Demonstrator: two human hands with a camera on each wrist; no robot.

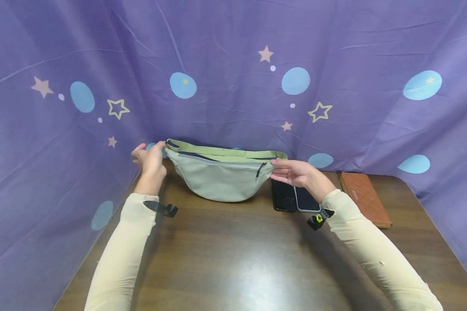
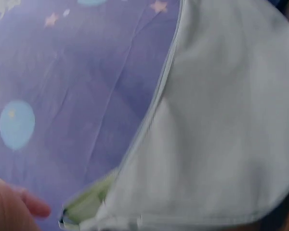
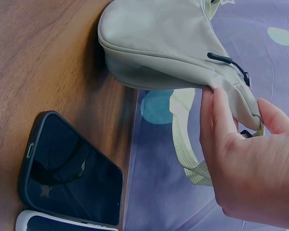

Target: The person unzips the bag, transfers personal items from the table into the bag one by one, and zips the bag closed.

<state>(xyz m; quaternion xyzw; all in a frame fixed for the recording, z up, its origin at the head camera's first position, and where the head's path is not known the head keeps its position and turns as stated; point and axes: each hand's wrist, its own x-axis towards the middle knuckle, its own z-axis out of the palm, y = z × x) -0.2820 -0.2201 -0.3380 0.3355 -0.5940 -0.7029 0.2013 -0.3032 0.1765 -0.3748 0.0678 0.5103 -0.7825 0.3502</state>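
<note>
"Seeing anything close in?"

"I'm watching two pale sleeves (image 1: 118,246) extending over the brown table (image 1: 218,259), a black band (image 1: 154,206) circling each wrist."

"And further on?"

"An orange-brown wallet (image 1: 363,198) is lying at the right; left of it, a black phone (image 1: 282,199) and a silver-rimmed phone (image 1: 306,201) are lying side by side."

"Fingers?"

"Thumb and fingers of the right hand (image 1: 297,173) are pinching the near end of the grey-green waist bag (image 1: 222,183). Fingers of the left hand (image 1: 151,162) are lying spread beside its other end; I'm not telling whether they're touching."

"The bag?"

"It's facing me upright at the table's far side, its strap (image 1: 233,152) looping behind. Beyond, a purple curtain (image 1: 225,39) is hanging."
</note>
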